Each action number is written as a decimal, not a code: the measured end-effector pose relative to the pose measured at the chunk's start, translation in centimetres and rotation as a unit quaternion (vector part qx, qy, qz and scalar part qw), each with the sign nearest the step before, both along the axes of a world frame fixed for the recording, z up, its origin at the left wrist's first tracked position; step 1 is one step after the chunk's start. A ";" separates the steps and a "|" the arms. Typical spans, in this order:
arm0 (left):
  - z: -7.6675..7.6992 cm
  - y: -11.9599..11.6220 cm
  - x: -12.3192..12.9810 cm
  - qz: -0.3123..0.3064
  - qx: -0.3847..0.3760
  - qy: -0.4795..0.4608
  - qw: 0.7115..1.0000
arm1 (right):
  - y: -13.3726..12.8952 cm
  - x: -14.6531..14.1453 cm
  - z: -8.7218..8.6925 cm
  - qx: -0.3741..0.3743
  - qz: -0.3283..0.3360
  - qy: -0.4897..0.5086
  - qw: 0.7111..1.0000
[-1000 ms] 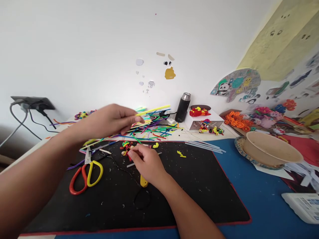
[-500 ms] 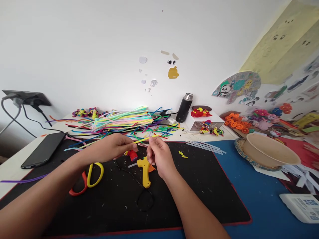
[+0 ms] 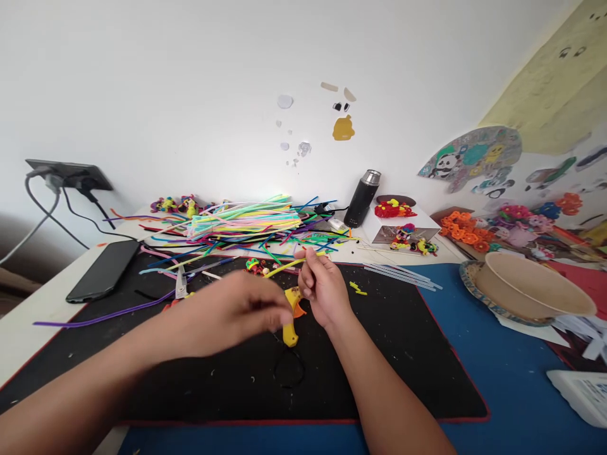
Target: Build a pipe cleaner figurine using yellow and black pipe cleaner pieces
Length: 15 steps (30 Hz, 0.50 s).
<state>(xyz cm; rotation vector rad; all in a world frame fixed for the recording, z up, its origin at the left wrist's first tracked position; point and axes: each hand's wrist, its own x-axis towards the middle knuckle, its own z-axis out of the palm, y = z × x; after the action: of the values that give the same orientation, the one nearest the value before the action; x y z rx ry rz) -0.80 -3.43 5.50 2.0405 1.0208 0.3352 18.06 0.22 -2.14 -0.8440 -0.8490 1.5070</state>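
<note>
A short yellow pipe cleaner (image 3: 286, 264) is pinched near its right part between the thumb and index finger of my right hand (image 3: 322, 284). My left hand (image 3: 237, 313) hovers to the left and nearer to me, blurred, over the black mat (image 3: 341, 385); whether anything sits between its fingers is hidden. Below the hands lies a yellow glue gun (image 3: 289, 328), partly covered by my left hand. A small red and green pipe cleaner figure (image 3: 256, 266) lies just behind my left hand. Scissors (image 3: 181, 283) lie to its left, their handles mostly covered.
A pile of coloured pipe cleaners (image 3: 246, 220) lies along the wall. A phone (image 3: 104, 270) is at left, a black bottle (image 3: 363, 199) at the back. Clear glue sticks (image 3: 403, 275) and yellow scraps (image 3: 358, 288) lie right of my hands, a beige bowl (image 3: 538, 287) farther right.
My left hand has let go of the yellow pipe cleaner and moved toward me. The glue gun's upper part and the scissors' handles are now more covered. The view has shifted slightly left.
</note>
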 end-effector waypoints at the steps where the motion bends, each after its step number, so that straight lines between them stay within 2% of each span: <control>1: -0.4 -0.4 0.5 -0.053 -0.046 0.011 0.997 | 0.0 0.0 0.0 0.003 0.003 0.011 1.000; 3: -1.5 -0.6 1.5 -0.091 -0.079 0.038 0.992 | 0.1 0.1 0.1 0.008 0.017 0.028 0.999; 6: -3.4 0.6 2.1 -0.032 -0.061 -0.010 0.998 | 0.2 0.3 0.2 0.012 0.033 0.037 0.999; 8: -4.2 1.7 2.0 -0.007 -0.082 -0.072 0.994 | 0.2 0.5 0.4 0.017 0.026 0.040 0.999; 12: -4.0 3.2 0.9 0.118 -0.056 -0.170 0.977 | 0.0 0.3 0.5 0.018 0.034 0.047 0.998; 15: -3.0 3.3 0.3 0.161 -0.026 -0.213 0.963 | -0.5 -0.2 0.3 0.015 0.069 0.031 0.997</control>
<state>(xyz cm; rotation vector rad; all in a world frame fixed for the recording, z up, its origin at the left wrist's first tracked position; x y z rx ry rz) -0.46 -0.14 2.48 1.6497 1.0673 0.8686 17.89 -0.25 -1.88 -0.7240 -0.8967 1.6286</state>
